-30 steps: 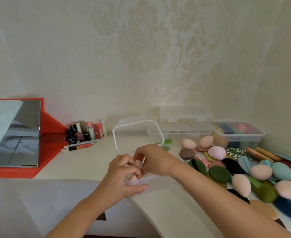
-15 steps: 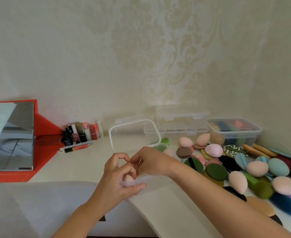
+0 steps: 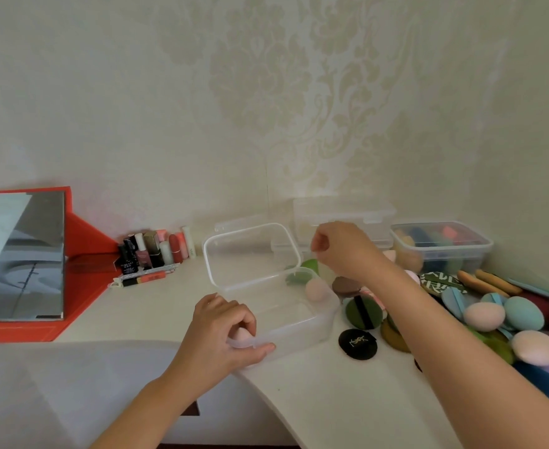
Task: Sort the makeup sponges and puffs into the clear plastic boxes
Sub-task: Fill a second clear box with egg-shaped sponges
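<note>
Head view: the left hand [image 3: 224, 332] curls its fingers round a pink sponge [image 3: 242, 335] at the near corner of the open clear box [image 3: 302, 325], with the thumb along the rim. The right hand [image 3: 341, 247] hovers above the box's far side, fingers curled; whether they hold anything cannot be told. The sponge pile [image 3: 522, 314] is cut off at the right edge. The white counter [image 3: 331, 400] meets patterned wallpaper [image 3: 266, 92].

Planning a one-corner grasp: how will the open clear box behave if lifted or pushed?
Likely light: the open clear box holds only a few sponges. Its thin clear walls probably flex under a corner pinch. The raised lid may tip it backward; it could slide on the smooth desk.
</note>
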`<state>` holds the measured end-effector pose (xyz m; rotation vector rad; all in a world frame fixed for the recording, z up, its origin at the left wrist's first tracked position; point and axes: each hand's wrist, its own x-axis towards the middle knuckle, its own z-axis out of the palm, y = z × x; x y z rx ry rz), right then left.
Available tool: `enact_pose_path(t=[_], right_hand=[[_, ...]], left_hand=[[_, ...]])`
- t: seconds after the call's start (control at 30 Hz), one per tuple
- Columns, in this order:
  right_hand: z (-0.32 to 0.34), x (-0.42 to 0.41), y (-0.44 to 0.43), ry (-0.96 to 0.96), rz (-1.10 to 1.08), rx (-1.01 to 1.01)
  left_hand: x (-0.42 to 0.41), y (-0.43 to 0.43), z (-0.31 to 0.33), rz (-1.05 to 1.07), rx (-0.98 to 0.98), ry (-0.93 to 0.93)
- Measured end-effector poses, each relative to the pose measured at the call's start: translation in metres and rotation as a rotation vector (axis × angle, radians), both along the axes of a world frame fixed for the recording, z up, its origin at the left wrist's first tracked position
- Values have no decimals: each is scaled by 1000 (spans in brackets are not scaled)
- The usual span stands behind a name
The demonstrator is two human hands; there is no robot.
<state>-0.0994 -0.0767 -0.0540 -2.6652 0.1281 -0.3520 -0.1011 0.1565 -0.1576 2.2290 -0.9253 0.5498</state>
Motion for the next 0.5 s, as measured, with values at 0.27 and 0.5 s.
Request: enact_pose_path(t=[0.27, 0.5], right_hand=[[-40, 10, -28, 350, 64, -24], [-38, 9, -34, 291, 73, -24]], left_hand=[[-4, 0, 6, -23, 25, 31], [-1, 1, 4, -30, 87, -17]])
